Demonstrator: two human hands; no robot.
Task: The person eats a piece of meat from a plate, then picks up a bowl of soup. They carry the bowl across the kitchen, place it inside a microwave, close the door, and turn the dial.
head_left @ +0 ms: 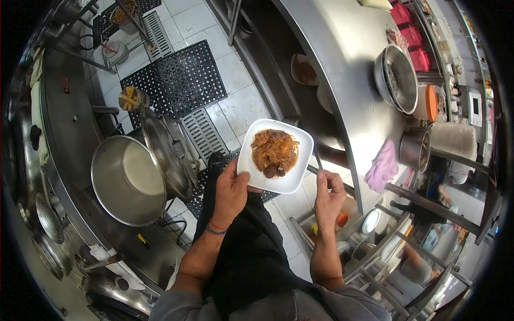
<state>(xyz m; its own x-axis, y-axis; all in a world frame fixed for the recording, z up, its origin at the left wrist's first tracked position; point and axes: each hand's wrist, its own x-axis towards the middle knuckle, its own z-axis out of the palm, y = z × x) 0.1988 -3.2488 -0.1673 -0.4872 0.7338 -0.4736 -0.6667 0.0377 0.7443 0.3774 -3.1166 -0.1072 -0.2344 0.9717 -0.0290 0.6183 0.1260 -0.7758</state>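
A square white plate [303, 140] with rounded corners is held out in front of my body. On it sits a mound of brown, saucy, stew-like food [275, 152] with a few darker lumps at the near side. My left hand [232, 192] grips the plate at its near left corner, thumb on the rim and fingers underneath. To the right of the plate, my right hand [329, 200] is closed around a thin dark utensil [318, 158]. It points up beside the plate's right edge; its kind I cannot make out.
A large steel pot [128, 182] stands at left, a lid beside it. Right is a steel counter [342, 64] with a colander [400, 77], a pink cloth [382, 166] and a steel pot [415, 150]. Black perforated mats [176, 75] and drain grates [203, 134] lie on the tiled floor.
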